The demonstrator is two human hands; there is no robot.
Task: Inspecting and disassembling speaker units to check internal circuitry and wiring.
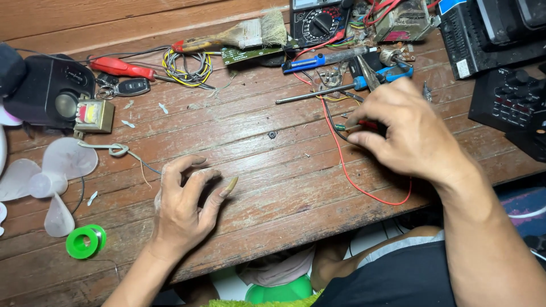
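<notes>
While my left hand (183,207) rested with curled, empty fingers on the wooden table (273,170), my right hand (406,133) pinched a small green-tipped probe (347,126) (its red wire (352,176) trailing toward the table's near edge) beside the blue-handled screwdriver (324,92).

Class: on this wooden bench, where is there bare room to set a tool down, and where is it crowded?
Bare: planks between the left hand, right hand and wire coil; also the near edge below the red wire. Crowded: the far right, around the multimeter.
</notes>
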